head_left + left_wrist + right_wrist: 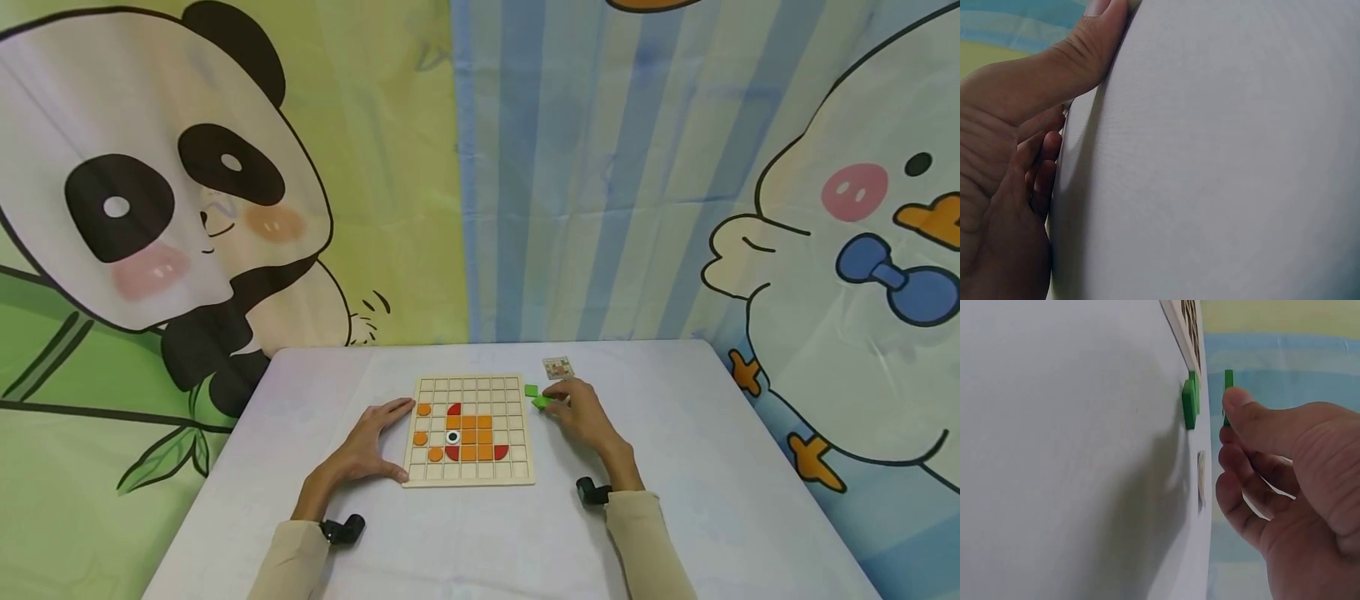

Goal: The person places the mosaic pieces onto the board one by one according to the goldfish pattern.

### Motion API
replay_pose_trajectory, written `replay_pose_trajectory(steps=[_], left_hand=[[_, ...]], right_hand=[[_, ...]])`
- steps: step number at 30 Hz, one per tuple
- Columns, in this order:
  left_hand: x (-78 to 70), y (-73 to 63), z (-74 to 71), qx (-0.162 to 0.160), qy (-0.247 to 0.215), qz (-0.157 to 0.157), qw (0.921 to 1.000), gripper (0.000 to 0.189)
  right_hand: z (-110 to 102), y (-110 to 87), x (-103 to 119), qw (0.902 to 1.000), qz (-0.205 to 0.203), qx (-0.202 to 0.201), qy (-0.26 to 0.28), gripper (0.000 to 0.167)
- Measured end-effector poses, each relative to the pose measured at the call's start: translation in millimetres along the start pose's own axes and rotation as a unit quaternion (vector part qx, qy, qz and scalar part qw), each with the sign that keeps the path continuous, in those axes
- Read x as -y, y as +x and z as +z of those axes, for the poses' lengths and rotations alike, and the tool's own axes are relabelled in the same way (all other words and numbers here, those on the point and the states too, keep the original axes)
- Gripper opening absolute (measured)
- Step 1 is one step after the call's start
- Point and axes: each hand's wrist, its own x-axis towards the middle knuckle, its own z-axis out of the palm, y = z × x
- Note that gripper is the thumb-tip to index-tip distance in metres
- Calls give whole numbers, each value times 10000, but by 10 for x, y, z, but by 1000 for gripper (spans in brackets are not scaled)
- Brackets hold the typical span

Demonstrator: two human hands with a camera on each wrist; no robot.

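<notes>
A wooden grid board lies on the table. My left hand spans its left side, with fingertips at the upper left edge and thumb at the lower left corner. On the grid, orange squares, red quarter-round pieces and a white eye tile form a cluster, with orange discs to their left. Beyond the board's right edge, my right hand pinches a green tile between thumb and fingers, raised off the table. Other green tiles lie on the cloth below it.
A small picture card lies behind the right hand, near the table's far edge. The white tablecloth spreads around the board. Printed curtains hang directly behind the table. Each wrist wears a small black camera.
</notes>
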Motion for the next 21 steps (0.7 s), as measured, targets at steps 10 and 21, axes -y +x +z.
replay_pose_trajectory(steps=[10,21], left_hand=[[-27,-5,-20,55,48,-45,10000,133],[-6,1,1,46,32,-138,9999,136]], right_hand=[[190,177,159,9976,-289,615,135,23],[279,206,187,9967,-79,811,35,17]])
